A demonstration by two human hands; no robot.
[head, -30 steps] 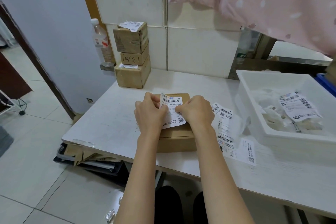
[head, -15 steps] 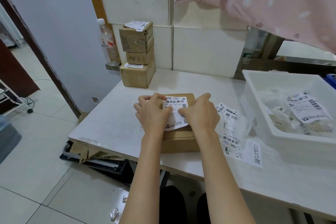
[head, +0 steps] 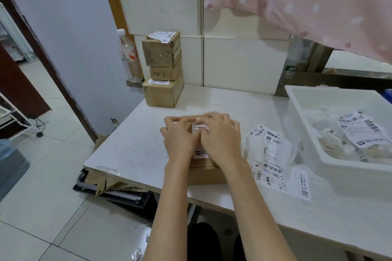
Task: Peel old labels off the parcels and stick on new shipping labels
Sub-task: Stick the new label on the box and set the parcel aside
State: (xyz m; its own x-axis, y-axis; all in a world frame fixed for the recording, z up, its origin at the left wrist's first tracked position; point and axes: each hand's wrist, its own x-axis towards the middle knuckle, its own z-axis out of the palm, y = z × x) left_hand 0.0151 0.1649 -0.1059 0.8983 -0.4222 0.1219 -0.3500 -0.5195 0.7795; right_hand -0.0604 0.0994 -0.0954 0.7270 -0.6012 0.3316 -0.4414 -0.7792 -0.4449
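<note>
A flat brown cardboard parcel (head: 206, 172) lies near the front edge of the white table (head: 135, 148). A white shipping label (head: 199, 153) lies flat on its top, mostly covered by my hands. My left hand (head: 180, 137) rests on the label's left side with fingers stretched forward. My right hand (head: 220, 135) presses flat on the label's right side, its fingers blurred by motion. A strip of loose labels (head: 269, 154) lies on the table right of the parcel.
Three stacked brown boxes (head: 163, 70) stand at the table's back left, with a plastic bottle (head: 129, 57) beside them. A white tub (head: 331, 167) of bagged, labelled parcels sits on the right. Flattened cardboard and trays (head: 110, 184) lie under the table's left edge.
The label, held up by both hands before, now lies flat on the parcel top. Both hands have moved onto it and press it down.
</note>
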